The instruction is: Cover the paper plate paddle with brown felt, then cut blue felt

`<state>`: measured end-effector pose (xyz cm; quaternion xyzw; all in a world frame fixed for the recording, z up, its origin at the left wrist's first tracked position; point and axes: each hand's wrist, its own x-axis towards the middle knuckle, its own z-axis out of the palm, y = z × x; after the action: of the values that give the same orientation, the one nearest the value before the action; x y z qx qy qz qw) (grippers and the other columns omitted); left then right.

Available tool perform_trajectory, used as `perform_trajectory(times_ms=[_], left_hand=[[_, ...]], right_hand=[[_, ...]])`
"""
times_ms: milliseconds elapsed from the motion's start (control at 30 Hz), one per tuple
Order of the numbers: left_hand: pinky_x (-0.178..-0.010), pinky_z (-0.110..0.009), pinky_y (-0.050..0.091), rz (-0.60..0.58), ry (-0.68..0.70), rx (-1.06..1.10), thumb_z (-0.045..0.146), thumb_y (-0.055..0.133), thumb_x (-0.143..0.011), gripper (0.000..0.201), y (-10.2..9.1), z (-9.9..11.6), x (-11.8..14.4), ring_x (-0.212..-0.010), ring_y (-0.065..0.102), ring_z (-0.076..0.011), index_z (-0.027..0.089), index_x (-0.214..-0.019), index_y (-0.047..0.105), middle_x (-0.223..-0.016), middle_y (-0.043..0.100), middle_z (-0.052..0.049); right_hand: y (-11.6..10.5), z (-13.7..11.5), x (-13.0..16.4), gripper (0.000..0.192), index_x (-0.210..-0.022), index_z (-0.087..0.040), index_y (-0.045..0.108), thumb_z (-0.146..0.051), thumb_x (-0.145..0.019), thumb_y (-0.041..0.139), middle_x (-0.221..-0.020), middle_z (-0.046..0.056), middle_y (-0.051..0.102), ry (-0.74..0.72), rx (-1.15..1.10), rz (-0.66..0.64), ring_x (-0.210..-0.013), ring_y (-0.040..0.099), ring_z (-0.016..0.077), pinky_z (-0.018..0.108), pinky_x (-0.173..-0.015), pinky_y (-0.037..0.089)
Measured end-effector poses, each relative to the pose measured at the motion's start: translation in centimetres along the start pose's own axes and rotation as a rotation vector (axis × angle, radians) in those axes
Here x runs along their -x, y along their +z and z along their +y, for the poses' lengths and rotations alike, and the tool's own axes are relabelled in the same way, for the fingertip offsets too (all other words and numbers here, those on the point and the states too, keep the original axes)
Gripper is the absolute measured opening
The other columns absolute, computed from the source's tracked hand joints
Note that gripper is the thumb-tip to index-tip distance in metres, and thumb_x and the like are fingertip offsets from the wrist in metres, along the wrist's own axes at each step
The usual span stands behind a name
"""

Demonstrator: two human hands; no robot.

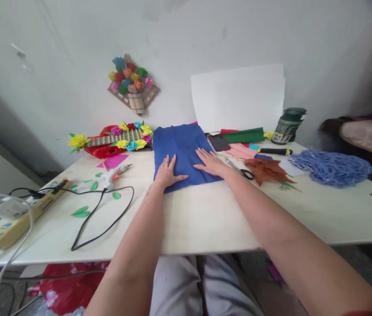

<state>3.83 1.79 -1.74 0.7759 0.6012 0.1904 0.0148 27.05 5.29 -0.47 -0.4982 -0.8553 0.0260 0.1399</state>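
Both our palms lie flat, fingers spread, on the blue sheet (181, 149): left hand (168, 172) at its near edge, right hand (209, 161) beside it. Smoothing step, we judge. Scissors (242, 171) lie just right of the sheet; folding next would need aligned edges.

Glue gun (115, 173) left of centre on white table (205, 219), black cord (103, 210) looping toward near edge. Power strip (21, 215) at far left edge. Green paper leaves (80, 212) scattered around the cord. Paper-flower strip (120, 137) at far left against wall; flower basket (133, 87) hung above. Scissors (241, 170) and brown paper scraps (265, 169) right of centre. Blue shredded heap (332, 164) far right. Dark green jar (287, 126) and white sheets (238, 98) along wall.
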Motion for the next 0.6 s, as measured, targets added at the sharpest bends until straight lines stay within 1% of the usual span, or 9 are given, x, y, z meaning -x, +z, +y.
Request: perform_trajectory(times_ms=[100,167,200,267,333,400,500,600], left_hand=[[-0.108,-0.045,0.024,0.003,0.008,-0.005,0.074,0.056,-0.061,0.11,0.1,-0.1,-0.1,-0.138,0.018,-0.0335,0.018,-0.146,0.015,-0.151,0.014,-0.02],[-0.108,-0.045,0.023,-0.005,0.008,-0.012,0.073,0.057,-0.062,0.11,0.2,-0.2,-0.2,-0.138,0.017,-0.0334,0.018,-0.147,0.015,-0.151,0.013,-0.021],[-0.109,-0.045,0.023,-0.009,0.009,-0.016,0.072,0.057,-0.062,0.109,0.2,-0.2,-0.2,-0.138,0.017,-0.0333,0.017,-0.147,0.015,-0.151,0.013,-0.021],[-0.109,-0.045,0.023,-0.009,0.018,-0.023,0.07,0.058,-0.064,0.107,0.3,-0.3,-0.2,-0.138,0.016,-0.0331,0.017,-0.146,0.015,-0.151,0.013,-0.021],[-0.108,-0.045,0.023,0.007,0.026,-0.028,0.07,0.057,-0.065,0.105,0.4,-0.4,-0.2,-0.138,0.017,-0.033,0.018,-0.146,0.016,-0.151,0.014,-0.02],[-0.108,-0.045,0.023,0.028,0.026,-0.029,0.07,0.057,-0.065,0.104,0.6,-0.4,-0.2,-0.138,0.017,-0.0329,0.019,-0.146,0.016,-0.151,0.014,-0.019],[-0.109,-0.045,0.022,0.04,0.034,-0.027,0.072,0.054,-0.066,0.104,0.6,-0.4,0.0,-0.138,0.016,-0.0327,0.019,-0.147,0.015,-0.152,0.013,-0.019],[-0.109,-0.045,0.022,0.026,0.039,-0.014,0.072,0.048,-0.071,0.099,0.3,-0.3,0.1,-0.139,0.014,-0.0316,0.018,-0.147,0.014,-0.152,0.012,-0.019]], right_hand=[[-0.5,-2.2,-0.1,0.084,-0.149,-0.014,0.01,-0.066,-0.084,0.026,-0.154,0.011,0.01,-0.02,-0.023,0.074,-0.141,0.007,0.0233,0.044,-0.113,0.009],[-0.3,-3.8,0.0,0.084,-0.148,-0.012,0.009,-0.065,-0.085,0.025,-0.154,0.012,0.007,-0.047,-0.037,0.101,-0.141,0.005,0.0224,0.042,-0.113,0.008],[0.0,-4.4,0.0,0.083,-0.148,-0.012,0.009,-0.064,-0.085,0.025,-0.154,0.012,0.005,-0.07,-0.039,0.099,-0.141,0.004,0.022,0.042,-0.113,0.008],[0.8,-5.0,0.0,0.08,-0.149,-0.016,0.006,-0.062,-0.086,0.026,-0.154,0.01,0.004,-0.117,-0.036,0.054,-0.141,0.002,0.0212,0.043,-0.113,0.008],[1.7,-4.7,0.0,0.081,-0.149,-0.021,0.005,-0.063,-0.085,0.03,-0.155,0.006,0.003,-0.143,-0.03,-0.001,-0.141,0.001,0.0214,0.045,-0.113,0.009],[2.3,-3.8,0.0,0.085,-0.149,-0.024,0.003,-0.066,-0.082,0.035,-0.155,0.005,0.001,-0.125,-0.04,-0.041,-0.141,0.001,0.0223,0.046,-0.112,0.01],[2.4,-2.5,0.1,0.09,-0.149,-0.023,-0.001,-0.069,-0.08,0.036,-0.155,0.006,-0.001,-0.091,-0.076,-0.081,-0.141,0.002,0.0236,0.046,-0.112,0.013],[2.1,-2.3,0.3,0.092,-0.148,-0.023,-0.002,-0.07,-0.079,0.037,-0.155,0.006,-0.002,-0.092,-0.09,-0.1,-0.141,0.002,0.0238,0.046,-0.112,0.012]])
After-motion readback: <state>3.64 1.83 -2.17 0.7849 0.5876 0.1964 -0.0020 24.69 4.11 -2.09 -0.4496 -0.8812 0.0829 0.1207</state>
